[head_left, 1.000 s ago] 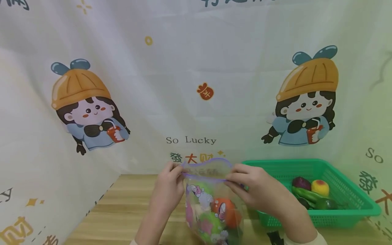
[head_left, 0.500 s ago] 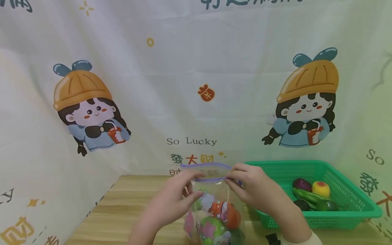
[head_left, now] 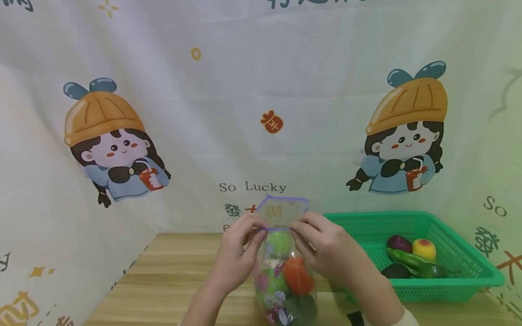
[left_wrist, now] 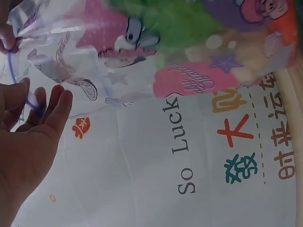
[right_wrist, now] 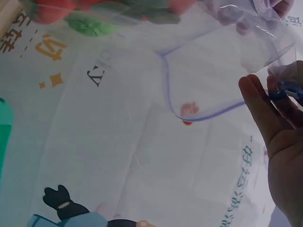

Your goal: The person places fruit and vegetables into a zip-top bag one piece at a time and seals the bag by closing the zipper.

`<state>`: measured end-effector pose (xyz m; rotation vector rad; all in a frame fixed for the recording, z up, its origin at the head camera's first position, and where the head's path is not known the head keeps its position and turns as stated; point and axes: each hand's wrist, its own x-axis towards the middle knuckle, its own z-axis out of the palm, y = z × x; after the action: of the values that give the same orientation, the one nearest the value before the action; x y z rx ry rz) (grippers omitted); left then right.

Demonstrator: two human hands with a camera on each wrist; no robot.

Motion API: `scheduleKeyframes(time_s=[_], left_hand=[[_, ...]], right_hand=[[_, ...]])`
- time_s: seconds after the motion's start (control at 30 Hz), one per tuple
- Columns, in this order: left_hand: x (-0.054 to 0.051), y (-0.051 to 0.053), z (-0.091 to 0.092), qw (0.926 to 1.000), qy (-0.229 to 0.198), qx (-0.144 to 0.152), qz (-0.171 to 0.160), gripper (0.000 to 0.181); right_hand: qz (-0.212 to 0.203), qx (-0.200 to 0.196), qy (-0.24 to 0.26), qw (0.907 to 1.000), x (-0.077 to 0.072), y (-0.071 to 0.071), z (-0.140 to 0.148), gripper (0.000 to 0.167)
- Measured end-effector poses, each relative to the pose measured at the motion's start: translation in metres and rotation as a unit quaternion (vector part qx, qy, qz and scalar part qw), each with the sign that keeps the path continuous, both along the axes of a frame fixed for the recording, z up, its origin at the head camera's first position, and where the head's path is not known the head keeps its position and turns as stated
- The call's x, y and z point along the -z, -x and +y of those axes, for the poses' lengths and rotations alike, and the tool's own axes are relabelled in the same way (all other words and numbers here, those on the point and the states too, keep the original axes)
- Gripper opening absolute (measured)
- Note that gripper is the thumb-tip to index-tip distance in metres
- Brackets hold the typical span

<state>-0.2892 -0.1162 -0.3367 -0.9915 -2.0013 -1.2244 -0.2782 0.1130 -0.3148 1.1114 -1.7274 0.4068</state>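
Observation:
A clear zip bag [head_left: 285,267] printed with pink and purple cartoons stands upright on the table, holding an orange-red item [head_left: 299,275], a dark green one [head_left: 301,309] and light green ones [head_left: 278,243]. My left hand [head_left: 236,251] pinches the left side of its purple-edged mouth between thumb and fingers. On the opposite side, my right hand [head_left: 332,246] pinches the rim, close to the left. The left wrist view shows the left hand [left_wrist: 35,142] on the purple strip; in the right wrist view the right hand [right_wrist: 279,127] is at the bag's edge.
To the right stands a green basket [head_left: 432,290] with a purple item [head_left: 399,243], a yellow-red fruit [head_left: 424,249], a green pepper [head_left: 408,259] and dark green items. A printed cloth [head_left: 228,136] hangs behind the wooden table [head_left: 163,271].
My left hand shifted its hold on the bag's mouth and now pinches it nearer my right hand. The mouth has narrowed and its top edge stands higher. My right hand moved slightly left.

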Motion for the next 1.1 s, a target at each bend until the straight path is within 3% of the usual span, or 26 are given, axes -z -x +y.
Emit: scheduleKeyframes(time_s=[0.13,0.2,0.27,0.37,0.57,0.83,1.0,1.1], left_hand=[[0.0,0.003,-0.003,0.9994,0.021,-0.011,-0.024,0.006],[0.001,0.004,-0.005,0.9973,0.053,-0.024,-0.045,0.005],[0.001,0.003,-0.009,0.9939,0.085,-0.031,-0.063,0.005],[-0.004,-0.001,-0.017,0.9908,0.114,-0.026,-0.068,0.005],[-0.015,-0.011,-0.032,0.9868,0.151,-0.033,-0.048,0.007],[-0.018,-0.015,-0.037,0.983,0.172,-0.063,-0.017,0.006],[-0.021,-0.017,-0.038,0.9792,0.182,-0.085,0.029,0.007],[-0.022,-0.019,-0.039,0.9771,0.189,-0.093,0.032,0.007]], right_hand=[[-0.005,0.014,-0.023,0.9996,-0.001,-0.003,-0.003,0.022],[-0.042,0.013,-0.048,0.9979,-0.001,-0.005,-0.002,0.013],[-0.087,0.004,-0.065,0.994,0.0,-0.008,0.0,0.015],[-0.146,-0.017,-0.07,0.9867,0.0,-0.013,0.005,0.013],[-0.189,-0.038,-0.073,0.9785,-0.005,-0.015,0.009,0.013],[-0.243,0.001,-0.072,0.9673,-0.007,-0.017,0.02,0.013],[-0.247,0.0,-0.064,0.9668,-0.009,-0.017,0.027,0.011],[-0.247,-0.001,-0.063,0.9668,-0.01,-0.016,0.029,0.011]])
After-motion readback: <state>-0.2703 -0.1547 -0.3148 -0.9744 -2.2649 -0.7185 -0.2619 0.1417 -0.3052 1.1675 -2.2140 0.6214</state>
